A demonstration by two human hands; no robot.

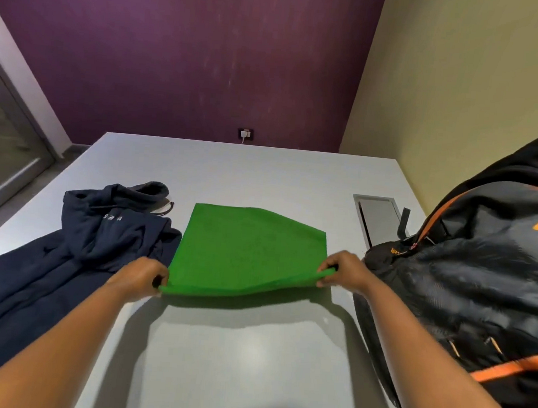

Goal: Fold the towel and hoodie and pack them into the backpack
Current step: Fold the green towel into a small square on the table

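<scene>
Head view looks down on a pale grey table point(263, 177) where a green towel point(251, 250) lies in the middle, its far part flat and its near edge lifted off the surface. The left hand point(141, 274) pinches the near left corner and the right hand point(339, 272) pinches the near right corner, fingers curled round the cloth, so the edge hangs taut between them with a shadow beneath it.

From where I stand the towel looks thin, light and quite limp; it sags a little along the raised edge and would flop if either corner were let go. Corners are the sensible places to hold it, since a grip in the middle would bunch it.

A navy hoodie point(97, 238) lies crumpled just to the left, its sleeve touching or nearly touching the towel's left side. It looks thicker and heavier, soft, and best taken by the shoulders or hem. The black and orange backpack point(468, 277) stands close on the right; I cannot tell whether its main pocket is open.
</scene>
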